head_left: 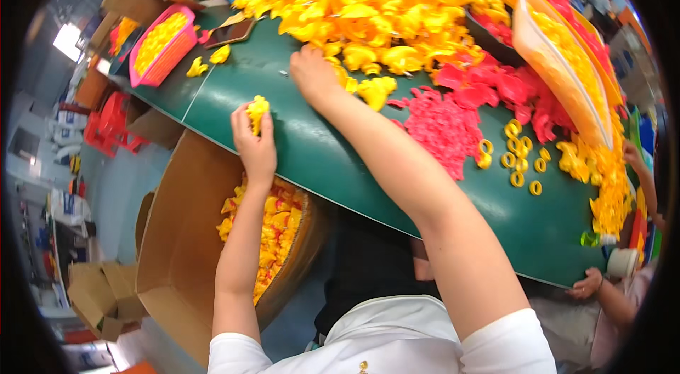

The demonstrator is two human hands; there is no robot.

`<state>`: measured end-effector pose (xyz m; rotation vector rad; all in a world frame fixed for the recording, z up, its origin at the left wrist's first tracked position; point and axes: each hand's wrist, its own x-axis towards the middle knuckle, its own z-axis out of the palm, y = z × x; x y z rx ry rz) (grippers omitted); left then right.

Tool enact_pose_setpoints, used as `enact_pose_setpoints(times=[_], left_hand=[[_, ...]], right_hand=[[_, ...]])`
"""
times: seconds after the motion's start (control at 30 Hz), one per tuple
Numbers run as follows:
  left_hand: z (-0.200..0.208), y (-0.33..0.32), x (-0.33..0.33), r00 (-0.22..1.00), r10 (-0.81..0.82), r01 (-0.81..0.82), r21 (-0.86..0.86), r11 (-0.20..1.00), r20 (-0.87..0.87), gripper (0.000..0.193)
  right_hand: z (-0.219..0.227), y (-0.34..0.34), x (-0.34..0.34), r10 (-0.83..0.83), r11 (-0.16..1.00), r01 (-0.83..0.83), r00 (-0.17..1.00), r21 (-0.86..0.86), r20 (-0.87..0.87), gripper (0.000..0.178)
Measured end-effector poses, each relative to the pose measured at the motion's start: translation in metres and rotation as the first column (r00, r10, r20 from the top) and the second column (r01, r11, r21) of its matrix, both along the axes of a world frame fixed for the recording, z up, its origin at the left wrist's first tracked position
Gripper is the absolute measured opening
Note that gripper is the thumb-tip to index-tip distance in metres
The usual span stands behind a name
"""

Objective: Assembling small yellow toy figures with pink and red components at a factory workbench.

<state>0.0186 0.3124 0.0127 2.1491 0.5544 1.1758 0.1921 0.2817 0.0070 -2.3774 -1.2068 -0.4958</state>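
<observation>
Cardboard carton (188,232), holding yellow-and-red plastic pieces (273,246), stood at six o'clock from the left hand (253,151). That hand was clasped on a knobbly yellow plastic piece (258,109) over the near edge of the green table (312,154). At one o'clock from it, the right hand (314,76) reached beside a yellow heap (382,6); its grip could not be told. Farther, toward eleven o'clock, stood a pink basket (176,52).
</observation>
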Motion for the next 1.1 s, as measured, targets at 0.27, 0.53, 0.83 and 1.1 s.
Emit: enact_pose_setpoints(times=[0.27,0.53,0.83,1.1], left_hand=[[-0.001,0.0,0.002,0.989,-0.029,0.051,0.147,0.988,-0.148,0.021],[0.002,-0.008,-0.002,0.984,-0.091,0.11,0.119,0.987,-0.156,0.021],[0.039,-0.247,-0.019,0.654,-0.688,0.754,0.354,0.554,-0.316,0.031],[0.015,-0.292,-0.023,0.515,-0.731,0.855,0.208,0.475,-0.447,0.038]], right_hand=[[0.098,-0.128,0.028,0.244,0.97,-0.223,0.874,0.098,-0.42,0.018],[0.065,-0.352,0.026,-0.118,0.982,0.172,0.875,0.072,-0.469,0.017],[0.06,-0.431,-0.063,0.021,0.884,0.341,0.654,0.319,-0.756,0.02],[0.033,-0.478,-0.139,0.298,0.738,0.578,0.185,0.349,-0.936,0.011]])
